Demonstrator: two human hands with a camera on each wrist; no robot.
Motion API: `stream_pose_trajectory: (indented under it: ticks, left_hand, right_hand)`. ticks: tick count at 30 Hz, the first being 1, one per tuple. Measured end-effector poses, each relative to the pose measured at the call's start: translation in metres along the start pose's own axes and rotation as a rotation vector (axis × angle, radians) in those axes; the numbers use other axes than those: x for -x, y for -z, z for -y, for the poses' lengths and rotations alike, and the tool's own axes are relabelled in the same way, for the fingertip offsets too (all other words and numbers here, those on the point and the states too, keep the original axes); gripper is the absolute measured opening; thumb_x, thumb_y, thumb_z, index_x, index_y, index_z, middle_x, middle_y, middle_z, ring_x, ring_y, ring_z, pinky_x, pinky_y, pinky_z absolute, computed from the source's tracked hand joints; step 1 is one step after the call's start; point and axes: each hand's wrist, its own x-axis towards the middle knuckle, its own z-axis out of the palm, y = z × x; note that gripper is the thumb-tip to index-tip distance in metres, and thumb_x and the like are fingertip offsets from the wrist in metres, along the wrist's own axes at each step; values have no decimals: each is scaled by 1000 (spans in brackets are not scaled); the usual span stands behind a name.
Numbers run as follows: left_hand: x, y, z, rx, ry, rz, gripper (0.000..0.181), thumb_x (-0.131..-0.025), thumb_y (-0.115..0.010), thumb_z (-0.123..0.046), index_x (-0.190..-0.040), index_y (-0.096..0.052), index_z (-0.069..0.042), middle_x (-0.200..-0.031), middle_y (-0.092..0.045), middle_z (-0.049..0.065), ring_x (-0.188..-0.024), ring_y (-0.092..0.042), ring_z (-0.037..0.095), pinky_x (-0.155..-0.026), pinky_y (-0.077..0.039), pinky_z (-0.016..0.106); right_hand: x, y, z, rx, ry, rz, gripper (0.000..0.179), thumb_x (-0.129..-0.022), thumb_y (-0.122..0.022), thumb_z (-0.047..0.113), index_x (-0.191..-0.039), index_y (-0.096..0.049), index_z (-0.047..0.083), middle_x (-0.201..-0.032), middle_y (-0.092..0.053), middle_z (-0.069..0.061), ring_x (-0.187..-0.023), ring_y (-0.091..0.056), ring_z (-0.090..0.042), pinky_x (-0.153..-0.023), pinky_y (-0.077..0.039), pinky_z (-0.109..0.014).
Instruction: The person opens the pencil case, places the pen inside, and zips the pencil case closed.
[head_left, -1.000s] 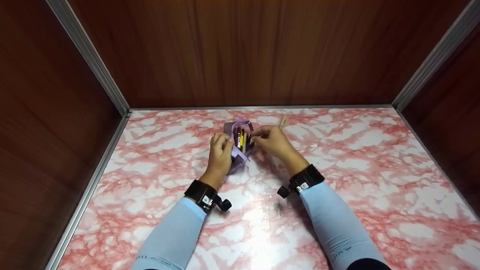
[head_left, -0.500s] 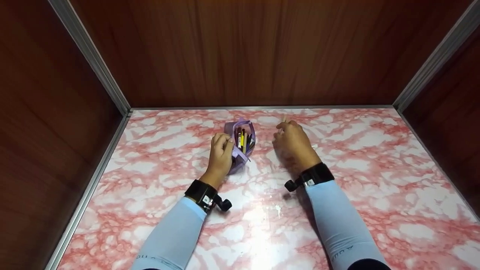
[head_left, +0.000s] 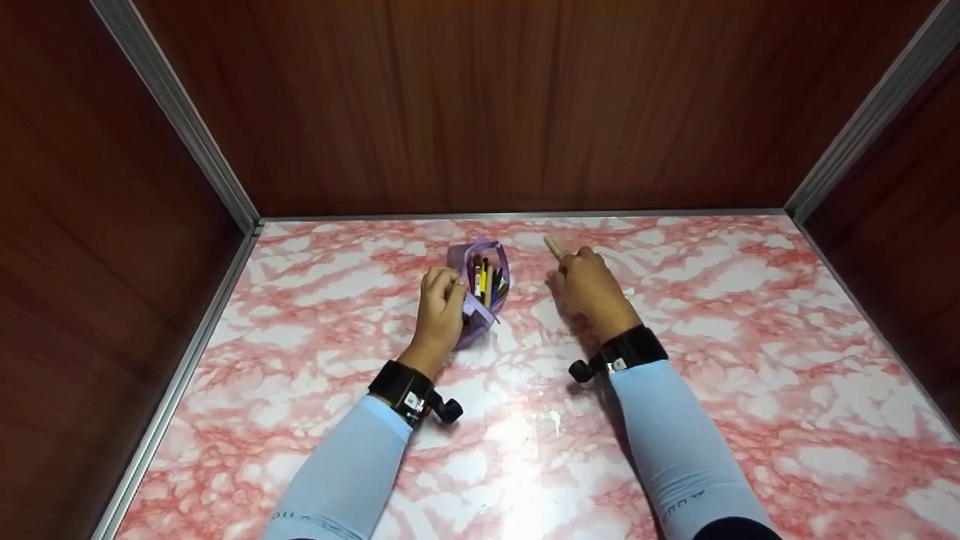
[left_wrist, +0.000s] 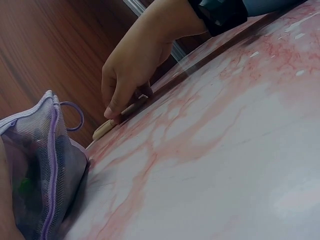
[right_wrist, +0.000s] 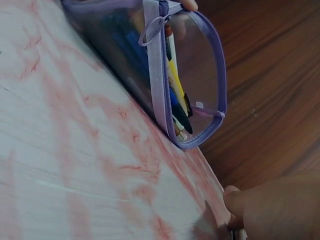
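A purple mesh pencil case stands unzipped on the table, its opening facing right. My left hand grips its left edge with curled fingers. Several pens lie inside, among them a yellow pen near the opening. To the right of the case, my right hand pinches a beige pen from above, close over the tabletop. One end of that pen sticks out past the fingertips toward the back; the left wrist view shows its rounded tip. The rest is partly hidden beneath the hand.
The table has a red-and-white marbled top. Brown wood-grain panels rise at the back and both sides, with metal strips at the corners. A small ring pull hangs from the case's zip.
My right hand has moved right, away from the case's opening, and taken hold of the beige pen. The pen's far end has swung left. My left hand stays on the case.
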Motion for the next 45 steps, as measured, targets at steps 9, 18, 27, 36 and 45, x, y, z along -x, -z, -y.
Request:
stream_pose_trajectory:
  ticks: [9, 18, 27, 36, 45]
  left_hand:
    - [0, -1, 3, 7, -1, 0, 19, -112, -58, -9, -98, -66, 2, -110, -58, 18, -118, -52, 31, -106, -40, 39]
    - [1, -1, 2, 9, -1, -4, 17, -112, -59, -7, -100, -67, 2, -111, -58, 17, -117, -52, 29, -107, -41, 38]
    - [1, -1, 3, -3, 1, -5, 18, -112, -59, -9, -99, -67, 1, -111, -59, 16, -118, -53, 30, -107, -42, 39]
    - [0, 0, 1, 12, 24, 14, 19, -113, -58, -10, -101, -67, 1, -112, -57, 15, -119, -52, 27, -106, -42, 36]
    - [0, 0, 2, 27, 2, 9, 19, -112, -58, -7, -98, -65, 2, -110, -55, 14, -115, -51, 24, -102, -42, 34]
  right_hand:
    - [3, 6, -8, -16, -32, -47, 15, -111, -59, 8, -122, -61, -2, -112, -75, -31, -105, -75, -50, -93, -60, -62]
    - [6, 14, -14, -99, -65, -7, 10, -106, -62, 8, -114, -63, 1, -100, -68, -17, -90, -62, -32, -84, -53, -47]
    - [4, 20, -18, -189, -96, -5, 25, -106, -62, 9, -125, -69, -5, -107, -73, -21, -88, -64, -32, -84, -53, -44]
    - [-4, 27, 1, -427, -88, 80, 42, -108, -71, 19, -144, -70, -3, -99, -78, -13, -76, -69, -12, -69, -56, -26]
    - [3, 34, 36, -560, -29, 315, 43, -105, -70, 15, -147, -73, 6, -115, -83, -25, -84, -77, -21, -78, -66, -37]
